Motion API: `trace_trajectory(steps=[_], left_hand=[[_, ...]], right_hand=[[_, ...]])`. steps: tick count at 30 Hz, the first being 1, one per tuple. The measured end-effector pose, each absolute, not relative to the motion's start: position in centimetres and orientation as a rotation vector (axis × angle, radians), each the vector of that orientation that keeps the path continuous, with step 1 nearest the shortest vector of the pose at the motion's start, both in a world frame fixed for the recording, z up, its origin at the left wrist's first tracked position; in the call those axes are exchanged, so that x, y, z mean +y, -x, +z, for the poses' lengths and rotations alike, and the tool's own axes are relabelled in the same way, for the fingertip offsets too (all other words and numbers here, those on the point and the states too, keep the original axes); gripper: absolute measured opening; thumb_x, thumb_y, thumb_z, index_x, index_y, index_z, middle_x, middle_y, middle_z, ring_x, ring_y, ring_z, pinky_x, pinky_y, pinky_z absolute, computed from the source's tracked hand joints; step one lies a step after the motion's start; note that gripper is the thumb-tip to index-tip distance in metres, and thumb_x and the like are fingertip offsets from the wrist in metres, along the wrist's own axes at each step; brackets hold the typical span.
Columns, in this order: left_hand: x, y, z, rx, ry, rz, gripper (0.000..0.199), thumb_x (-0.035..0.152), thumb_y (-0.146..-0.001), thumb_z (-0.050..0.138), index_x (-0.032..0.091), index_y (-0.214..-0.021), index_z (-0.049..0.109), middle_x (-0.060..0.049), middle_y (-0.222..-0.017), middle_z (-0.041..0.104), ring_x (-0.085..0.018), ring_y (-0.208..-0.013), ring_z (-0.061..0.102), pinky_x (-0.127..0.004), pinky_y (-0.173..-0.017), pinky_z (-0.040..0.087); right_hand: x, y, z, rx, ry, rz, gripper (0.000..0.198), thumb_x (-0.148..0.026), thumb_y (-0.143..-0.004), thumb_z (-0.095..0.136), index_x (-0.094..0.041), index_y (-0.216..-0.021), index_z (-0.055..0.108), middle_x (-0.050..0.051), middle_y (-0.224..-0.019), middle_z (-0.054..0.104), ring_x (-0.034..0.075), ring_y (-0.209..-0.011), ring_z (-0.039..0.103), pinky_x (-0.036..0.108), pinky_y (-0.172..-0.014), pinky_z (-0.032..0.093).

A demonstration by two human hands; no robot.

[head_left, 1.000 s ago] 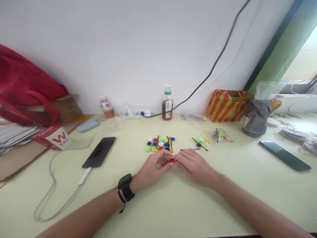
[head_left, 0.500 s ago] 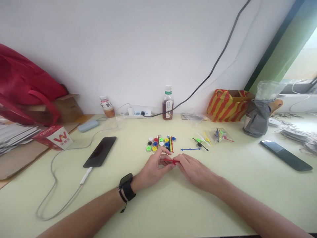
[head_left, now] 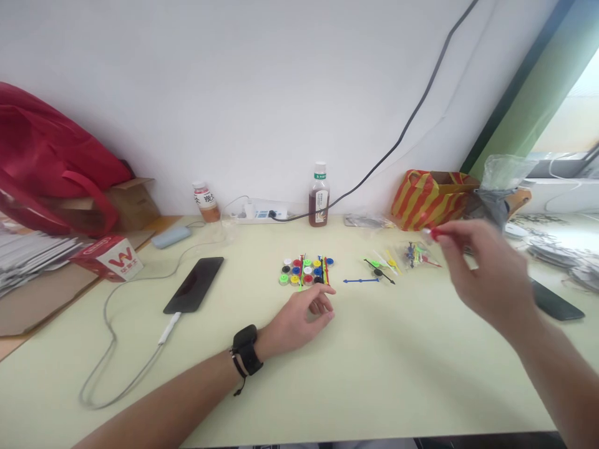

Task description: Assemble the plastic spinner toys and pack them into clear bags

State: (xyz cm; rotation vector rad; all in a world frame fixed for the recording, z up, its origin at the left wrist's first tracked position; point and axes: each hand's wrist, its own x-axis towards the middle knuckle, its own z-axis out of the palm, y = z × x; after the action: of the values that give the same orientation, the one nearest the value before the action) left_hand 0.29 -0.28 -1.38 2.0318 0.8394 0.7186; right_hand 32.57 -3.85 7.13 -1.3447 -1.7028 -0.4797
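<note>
My right hand is raised over the right side of the table, slightly blurred, pinching a small red plastic piece with a whitish end. My left hand rests on the table with thumb and forefinger apart and the other fingers loosely curled. Nothing shows in it. Just beyond it stand rows of small round knobs in several colours, with thin coloured arrow pointers lying among them. To their right lie a blue arrow pointer and a black arrow pointer.
A clear bag of coloured parts lies near my right hand. Phones lie at left and right, the left one on a cable. Along the wall stand a dark drink bottle, a power strip and a striped bag.
My right hand has moved away from the left hand, up and to the right, with the red piece. My left hand stays nearly in place and no longer touches the piece.
</note>
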Motion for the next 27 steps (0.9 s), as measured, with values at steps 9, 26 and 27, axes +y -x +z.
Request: trace_trajectory(steps=[9,26,27], left_hand=[[-0.3,-0.2,-1.7,0.833,-2.046,0.737,0.031,0.026,-0.094,0.064,0.024,-0.124,0.06,-0.004,-0.101,0.072,-0.019,-0.091,0.064,-0.035,-0.086,0.054],[-0.3,-0.3,-1.3,0.822,-2.075,0.709,0.027,0.026,-0.094,0.064,0.025,-0.121,0.063,-0.003,-0.098,0.073,-0.019,-0.09,0.064,-0.034,-0.086,0.053],[-0.3,-0.3,-1.4,0.82,-2.078,0.708,0.027,0.025,-0.094,0.064,0.025,-0.121,0.063,-0.003,-0.098,0.073,-0.019,-0.091,0.064,-0.034,-0.086,0.053]], right_hand=[[-2.9,-32.5,-3.7,-2.219,1.543,0.316,0.036,-0.04,-0.106,0.037,-0.024,-0.097,0.068,0.013,-0.097,0.074,0.03,-0.09,0.067,0.046,-0.08,0.055],[1.8,-35.2,-2.9,-2.318,1.705,-0.075,0.029,-0.02,-0.102,0.042,-0.021,-0.1,0.071,0.01,-0.102,0.075,0.028,-0.096,0.067,0.037,-0.08,0.046],[2.3,-35.5,-2.8,-2.329,1.716,-0.081,0.029,-0.02,-0.102,0.042,-0.021,-0.1,0.072,0.01,-0.101,0.075,0.028,-0.096,0.066,0.037,-0.08,0.045]])
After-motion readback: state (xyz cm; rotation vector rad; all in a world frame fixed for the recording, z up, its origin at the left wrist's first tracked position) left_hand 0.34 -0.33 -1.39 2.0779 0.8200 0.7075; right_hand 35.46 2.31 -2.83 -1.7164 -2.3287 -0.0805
